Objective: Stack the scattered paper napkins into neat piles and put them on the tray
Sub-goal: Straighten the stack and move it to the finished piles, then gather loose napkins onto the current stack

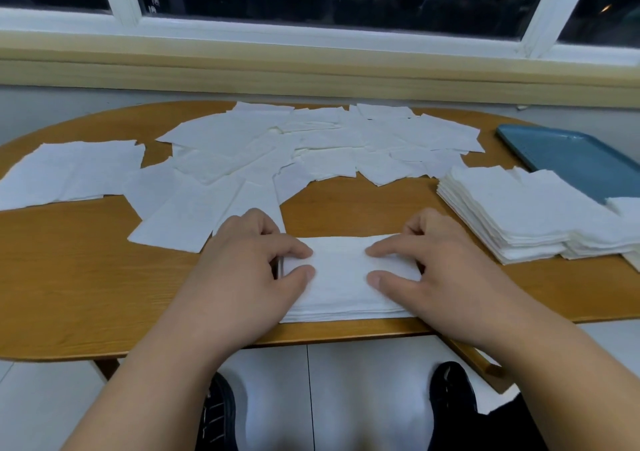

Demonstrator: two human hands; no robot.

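A small pile of white napkins [341, 277] lies at the table's front edge, right in front of me. My left hand [249, 270] holds its left end, with thumb and forefinger lying on top and the other fingers curled at the far edge. My right hand [440, 270] grips the right end in the same way. Many loose napkins [263, 149] are scattered over the back and left of the table. Two taller finished stacks [519, 208] stand at the right. The blue tray [568, 156] sits at the far right, with a napkin stack [627, 206] on its near corner.
The oval wooden table [86, 277] stands against a wall below a window sill [311, 66]. A separate spread of napkins [69, 170] lies at the far left. My shoes [450, 391] show on the floor under the front edge.
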